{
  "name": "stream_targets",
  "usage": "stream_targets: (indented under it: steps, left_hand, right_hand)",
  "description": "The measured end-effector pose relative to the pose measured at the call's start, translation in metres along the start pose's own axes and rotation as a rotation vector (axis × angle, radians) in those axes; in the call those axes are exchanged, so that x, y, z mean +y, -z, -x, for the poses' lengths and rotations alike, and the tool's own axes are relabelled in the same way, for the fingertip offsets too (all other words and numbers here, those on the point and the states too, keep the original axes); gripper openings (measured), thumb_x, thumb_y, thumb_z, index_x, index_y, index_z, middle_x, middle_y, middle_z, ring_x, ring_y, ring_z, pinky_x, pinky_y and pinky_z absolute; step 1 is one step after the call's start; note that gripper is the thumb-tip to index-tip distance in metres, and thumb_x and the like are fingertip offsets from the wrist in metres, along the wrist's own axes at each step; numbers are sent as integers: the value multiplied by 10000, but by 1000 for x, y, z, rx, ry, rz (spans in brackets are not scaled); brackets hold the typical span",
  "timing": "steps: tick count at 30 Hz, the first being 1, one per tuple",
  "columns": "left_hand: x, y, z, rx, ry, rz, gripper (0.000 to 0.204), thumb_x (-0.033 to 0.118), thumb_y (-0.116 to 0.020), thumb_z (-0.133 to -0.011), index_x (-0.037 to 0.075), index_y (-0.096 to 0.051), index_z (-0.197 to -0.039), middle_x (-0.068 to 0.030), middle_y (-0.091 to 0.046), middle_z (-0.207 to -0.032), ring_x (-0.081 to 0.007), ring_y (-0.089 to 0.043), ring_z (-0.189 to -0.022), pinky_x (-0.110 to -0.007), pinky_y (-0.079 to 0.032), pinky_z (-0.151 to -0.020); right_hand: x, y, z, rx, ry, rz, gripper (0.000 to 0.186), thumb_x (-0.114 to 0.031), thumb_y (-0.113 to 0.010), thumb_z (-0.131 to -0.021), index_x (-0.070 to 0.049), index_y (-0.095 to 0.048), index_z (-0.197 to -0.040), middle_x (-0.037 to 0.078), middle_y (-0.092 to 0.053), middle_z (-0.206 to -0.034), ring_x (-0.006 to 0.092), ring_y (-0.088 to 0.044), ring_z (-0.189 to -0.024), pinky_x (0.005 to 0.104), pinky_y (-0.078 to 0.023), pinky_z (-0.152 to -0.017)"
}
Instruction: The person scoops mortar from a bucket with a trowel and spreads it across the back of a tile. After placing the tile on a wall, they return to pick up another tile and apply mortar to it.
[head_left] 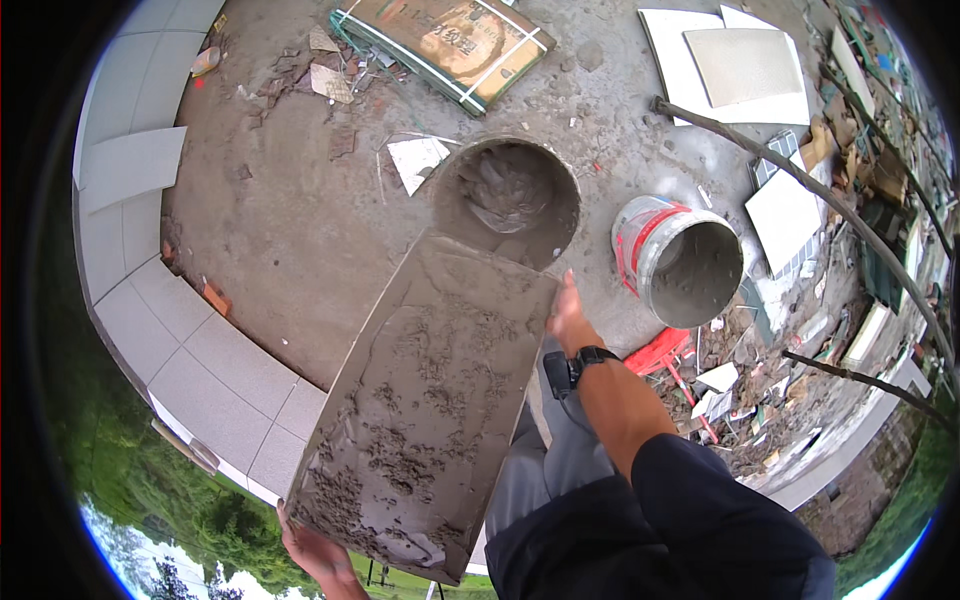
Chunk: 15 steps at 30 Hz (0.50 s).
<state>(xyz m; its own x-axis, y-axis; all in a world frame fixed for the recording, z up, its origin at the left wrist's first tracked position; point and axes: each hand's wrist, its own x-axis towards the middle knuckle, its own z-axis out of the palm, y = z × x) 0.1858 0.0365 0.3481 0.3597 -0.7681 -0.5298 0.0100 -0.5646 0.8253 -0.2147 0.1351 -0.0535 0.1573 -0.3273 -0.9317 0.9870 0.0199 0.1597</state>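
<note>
A large rectangular tile (pixel 425 400), its upward face coated with rough grey mortar, is held between my two hands, slanting across the middle of the view. My left hand (pixel 315 550) grips its near left corner, most of the fingers hidden under it. At the far right corner my right hand (pixel 568 312) holds the edge, thumb side showing and the other fingers out of sight. The tile's far edge overlaps the near rim of a round bucket (pixel 570 205) containing wet mortar (pixel 500 185); whether they touch I cannot tell.
A white and red bucket (pixel 630 238) leans to the right, smeared with mortar. Farther off lie a strapped carton (pixel 450 45) and white tile pieces (pixel 745 70). Long poles (pixel 790 168) and rubble (pixel 770 400) fill the right side. A tiled ledge (pixel 215 375) curves along the left.
</note>
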Motion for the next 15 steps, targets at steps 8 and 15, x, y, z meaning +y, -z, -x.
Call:
stream_targets:
  steps: [8,15]
  left_hand:
    - [27,-36,38,61,-72,-104,527,276,-411,-958,68,-337,-1437,-124,-396,-1412,-263,-364,-1306,-419,-272,-1116]
    - [36,-93,59,-136,38,129,582,197,-478,-930,133,-267,-1469,-149,-404,-1391,-289,-405,-1274,-451,-326,-1093]
  right_hand:
    - [12,-8,19,5,-7,63,938,-763,-213,-870,-13,-377,-1409,145,-413,-1445,313,-359,-1350,488,-235,-1121]
    - [-18,52,-14,-216,-7,103,1030,-820,-252,-815,39,-374,-1370,188,-516,-1328,304,-492,-1230,414,-365,-1055]
